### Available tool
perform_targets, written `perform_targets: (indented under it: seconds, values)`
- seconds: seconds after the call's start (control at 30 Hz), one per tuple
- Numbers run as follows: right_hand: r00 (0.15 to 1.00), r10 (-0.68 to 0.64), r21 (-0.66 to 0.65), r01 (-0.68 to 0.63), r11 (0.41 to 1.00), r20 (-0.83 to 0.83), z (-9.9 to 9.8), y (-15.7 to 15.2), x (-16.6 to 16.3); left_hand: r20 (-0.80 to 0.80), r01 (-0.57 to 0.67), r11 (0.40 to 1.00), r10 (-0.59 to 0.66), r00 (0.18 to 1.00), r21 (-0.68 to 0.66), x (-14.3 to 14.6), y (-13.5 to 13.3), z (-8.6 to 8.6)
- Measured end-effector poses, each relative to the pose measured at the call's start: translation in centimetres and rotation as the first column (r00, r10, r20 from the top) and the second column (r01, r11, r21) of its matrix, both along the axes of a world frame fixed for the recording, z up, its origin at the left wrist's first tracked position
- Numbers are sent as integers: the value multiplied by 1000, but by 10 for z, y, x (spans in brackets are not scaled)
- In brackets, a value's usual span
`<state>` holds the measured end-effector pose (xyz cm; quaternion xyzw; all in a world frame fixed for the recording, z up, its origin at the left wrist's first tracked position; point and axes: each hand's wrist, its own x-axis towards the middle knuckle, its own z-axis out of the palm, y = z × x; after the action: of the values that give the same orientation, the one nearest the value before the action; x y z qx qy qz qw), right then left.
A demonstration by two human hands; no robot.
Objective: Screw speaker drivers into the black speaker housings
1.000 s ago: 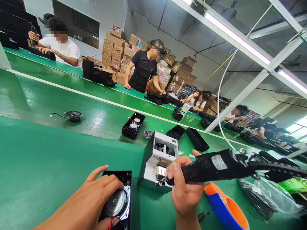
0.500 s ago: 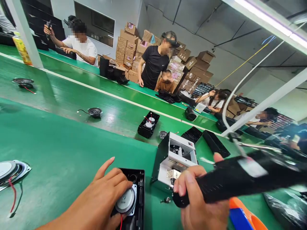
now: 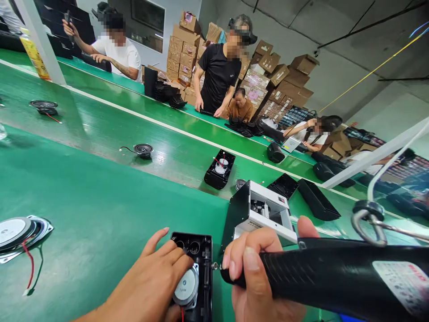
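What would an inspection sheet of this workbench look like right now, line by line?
Surface: green bench, with a glossy green belt running behind it.
Job's things: black speaker case lying open, a round speaker seated in it; black electric screwdriver with its tip at the case's right edge.
Clutter: loose speaker at left; white and black box; a second open case and small speakers on the belt.
Hands: left hand pressing on the speaker and case; right hand wrapped around the screwdriver.
Cables: red wire on the loose speaker; white cord rising from the screwdriver's ring.
Surroundings: other people at the far bench, stacked cardboard boxes.
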<state>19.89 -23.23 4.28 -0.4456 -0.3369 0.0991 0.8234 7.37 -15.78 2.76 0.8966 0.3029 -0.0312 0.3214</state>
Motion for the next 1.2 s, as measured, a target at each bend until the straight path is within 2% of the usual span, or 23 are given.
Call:
perform_targets:
  seconds: [0.17, 0.33, 0.43, 0.67, 0.87, 0.97, 1.2]
  values:
    - [999, 39, 2, -39, 999, 0, -15, 5, 2, -25, -20, 1000, 20, 999, 9, -1, -1, -7]
    - [982, 67, 7, -69, 998, 177, -37, 8, 18, -47, -26, 999, 28, 998, 34, 0, -4, 2]
    - [981, 77, -12, -76, 997, 176, -44, 9, 23, -84, -30, 999, 32, 996, 20, 1, -4, 5]
    - [982, 113, -47, -107, 993, 155, -48, 11, 22, -47, -39, 999, 40, 998, 24, -3, -6, -7]
    - [988, 42, -92, -29, 995, 148, -50, 14, 20, -38, -42, 999, 43, 998, 31, -4, -7, -9]
    - [981, 74, -149, -47, 988, 182, -55, 13, 21, -44, -39, 998, 41, 998, 46, -4, -7, -9]
    - [968, 164, -175, -131, 976, 191, -67, 11, 25, -54, 1, 999, 2, 999, 52, -2, -5, -19]
